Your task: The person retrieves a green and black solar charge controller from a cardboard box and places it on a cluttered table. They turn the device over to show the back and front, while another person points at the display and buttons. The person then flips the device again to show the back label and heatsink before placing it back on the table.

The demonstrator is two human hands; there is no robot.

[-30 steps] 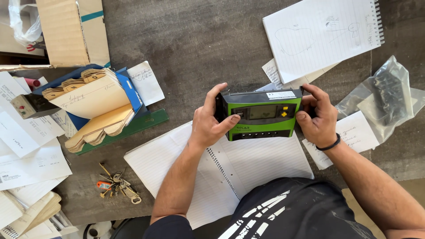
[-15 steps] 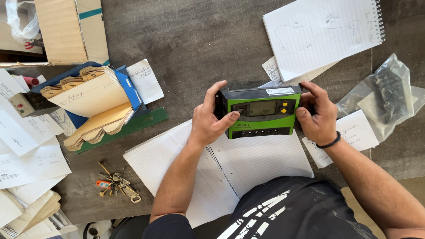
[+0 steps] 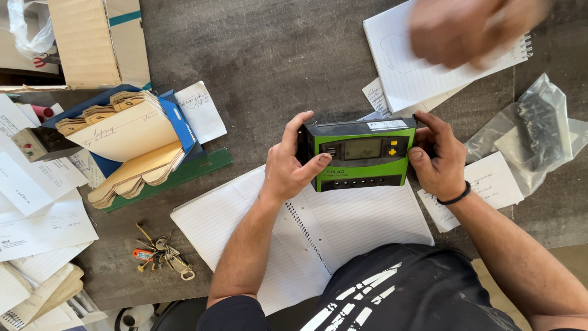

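The person's left hand [image 3: 288, 168] gripped the left end of the green and black controller [image 3: 361, 154], fingers curled behind its edge and the thumb pressed on the front beside the small grey screen. The right hand [image 3: 438, 159], a dark band at its wrist, clasped the right end the same way, thumb by the yellow button. The device was held level just above an open spiral notebook [image 3: 318, 233] on the grey counter [image 3: 263, 55], its row of dark terminals facing the person. Another person's blurred hand [image 3: 471, 27] hovered over a lined notepad [image 3: 416, 67] farther off.
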